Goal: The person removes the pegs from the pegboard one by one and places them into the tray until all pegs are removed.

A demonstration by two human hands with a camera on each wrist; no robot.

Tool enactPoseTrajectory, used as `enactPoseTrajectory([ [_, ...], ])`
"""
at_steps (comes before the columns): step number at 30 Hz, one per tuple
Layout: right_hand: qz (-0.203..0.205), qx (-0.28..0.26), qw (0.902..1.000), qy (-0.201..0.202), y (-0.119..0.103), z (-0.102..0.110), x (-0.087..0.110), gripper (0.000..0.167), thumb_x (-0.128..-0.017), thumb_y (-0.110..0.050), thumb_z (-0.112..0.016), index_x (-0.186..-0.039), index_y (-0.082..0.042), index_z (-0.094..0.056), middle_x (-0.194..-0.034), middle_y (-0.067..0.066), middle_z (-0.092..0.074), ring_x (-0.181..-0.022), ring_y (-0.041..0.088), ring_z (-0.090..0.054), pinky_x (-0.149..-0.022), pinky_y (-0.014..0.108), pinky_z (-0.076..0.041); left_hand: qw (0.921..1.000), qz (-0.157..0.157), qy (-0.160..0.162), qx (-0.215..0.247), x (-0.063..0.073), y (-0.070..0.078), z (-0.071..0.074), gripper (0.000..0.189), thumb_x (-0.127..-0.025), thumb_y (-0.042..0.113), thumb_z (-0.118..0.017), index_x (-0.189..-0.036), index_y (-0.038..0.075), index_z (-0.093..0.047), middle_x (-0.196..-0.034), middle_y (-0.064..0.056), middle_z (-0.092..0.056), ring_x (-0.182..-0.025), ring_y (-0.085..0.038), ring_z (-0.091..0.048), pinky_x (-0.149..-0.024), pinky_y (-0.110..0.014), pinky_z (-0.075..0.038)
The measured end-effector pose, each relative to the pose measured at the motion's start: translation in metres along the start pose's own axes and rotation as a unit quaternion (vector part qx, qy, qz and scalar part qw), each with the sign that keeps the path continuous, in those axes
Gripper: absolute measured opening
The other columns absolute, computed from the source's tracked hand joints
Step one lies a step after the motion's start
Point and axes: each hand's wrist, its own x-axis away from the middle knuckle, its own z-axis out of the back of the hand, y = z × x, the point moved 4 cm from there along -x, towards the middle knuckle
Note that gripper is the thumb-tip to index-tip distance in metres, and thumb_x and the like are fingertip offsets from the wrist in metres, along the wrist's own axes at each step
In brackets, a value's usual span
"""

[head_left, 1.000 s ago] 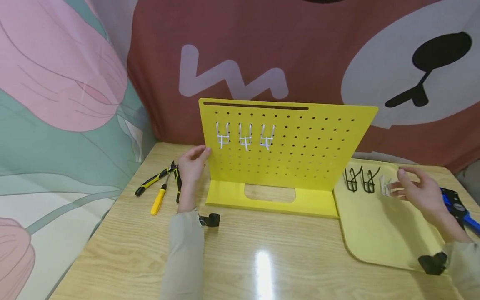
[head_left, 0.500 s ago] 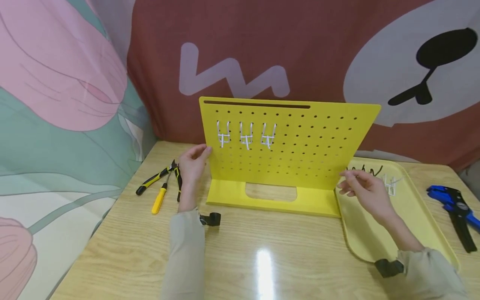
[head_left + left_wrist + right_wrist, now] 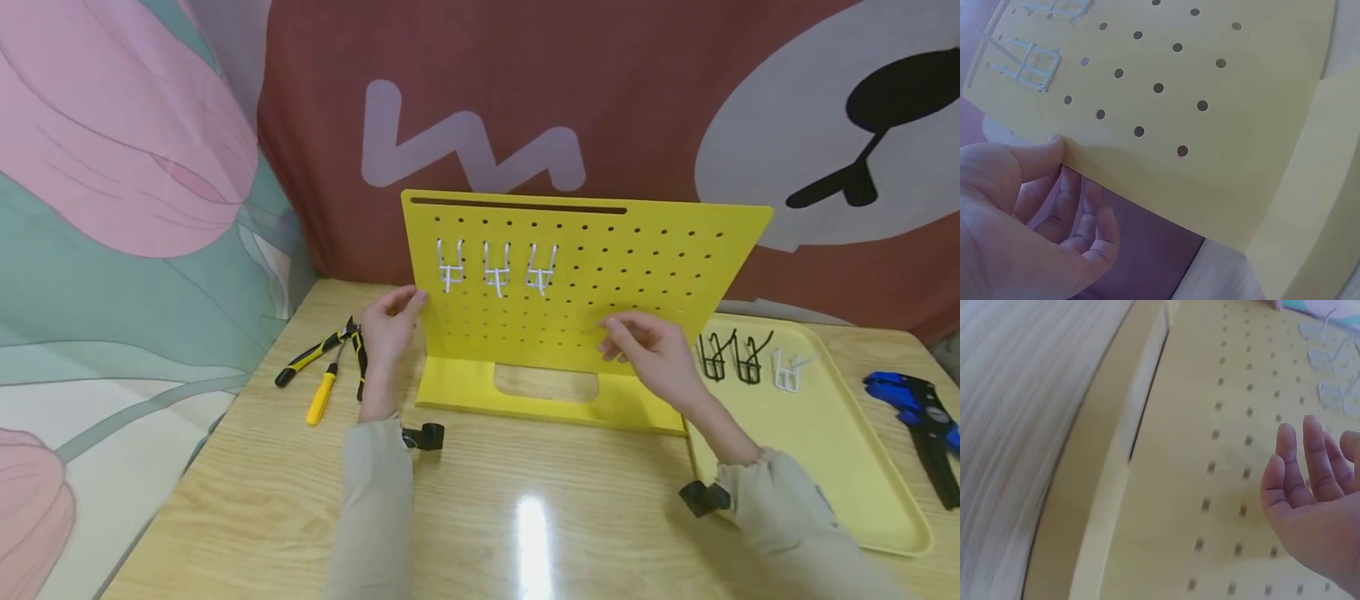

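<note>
A maroon cloth [image 3: 540, 75] is hanging behind the wood-grain table [image 3: 255, 500], floral fabric [image 3: 135, 217] is covering the left, and white glare [image 3: 534, 542] is streaking its top.

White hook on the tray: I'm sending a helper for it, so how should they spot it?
Right of the big yellow pegboard lies a pale yellow tray. Near its far end sit two black wire hooks. Just right of them is the white hook, the only white one there.

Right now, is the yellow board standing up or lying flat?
Standing up: its holed panel rises from a flat base, and the left hand pinches it.
</note>
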Motion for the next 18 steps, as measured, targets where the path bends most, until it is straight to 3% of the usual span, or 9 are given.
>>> enactPoseTrajectory([
  [4, 0.008, -0.034, 0.9994, -0.003, -0.013, -0.022, -0.013, 0.022, -0.099, -0.011, -0.053, -0.108, 0.007, -0.065, -0.081, 0.018, -0.068, -0.068, 0.012, -0.066, -0.061, 0.023, -0.053, 1.0000, -0.008, 0.003, 0.003, 0.000, 0.000, -0.001, 0.027, -0.088, 0.019, -0.072, -0.110, 0.003, -0.070, -0.099, -0.005, -0.062, -0.085, -0.012, -0.053, -0.069, -0.022, -0.047],
  [7, 0.020, -0.074, 0.9969, 0.016, -0.022, -0.034, -0.021, 0.023, -0.100, -0.011, -0.052, -0.108, 0.007, -0.064, -0.081, 0.018, -0.068, -0.067, 0.014, -0.066, -0.061, 0.025, -0.054, 0.9999, -0.013, 0.004, 0.008, -0.001, 0.000, -0.001, 0.027, -0.087, 0.017, -0.072, -0.109, 0.002, -0.070, -0.095, -0.004, -0.062, -0.082, -0.011, -0.052, -0.066, -0.019, -0.045],
  [14, 0.062, -0.179, 0.9798, 0.064, -0.040, -0.053, -0.028, 0.025, -0.100, -0.008, -0.049, -0.120, 0.007, -0.056, -0.086, 0.023, -0.066, -0.062, 0.019, -0.065, -0.058, 0.032, -0.055, 0.9998, -0.013, 0.004, 0.011, 0.000, -0.001, -0.001, 0.026, -0.088, 0.017, -0.072, -0.109, 0.001, -0.070, -0.096, -0.005, -0.062, -0.083, -0.012, -0.052, -0.066, -0.019, -0.045],
  [18, 0.062, -0.199, 0.9764, 0.057, -0.045, -0.062, -0.031, 0.026, -0.101, -0.008, -0.047, -0.121, 0.006, -0.055, -0.087, 0.014, -0.067, -0.061, 0.019, -0.066, -0.057, 0.035, -0.056, 0.9998, -0.014, 0.010, 0.003, 0.000, -0.001, 0.001, 0.027, -0.087, 0.018, -0.072, -0.109, 0.002, -0.070, -0.098, -0.006, -0.063, -0.083, -0.011, -0.054, -0.067, -0.019, -0.047],
])
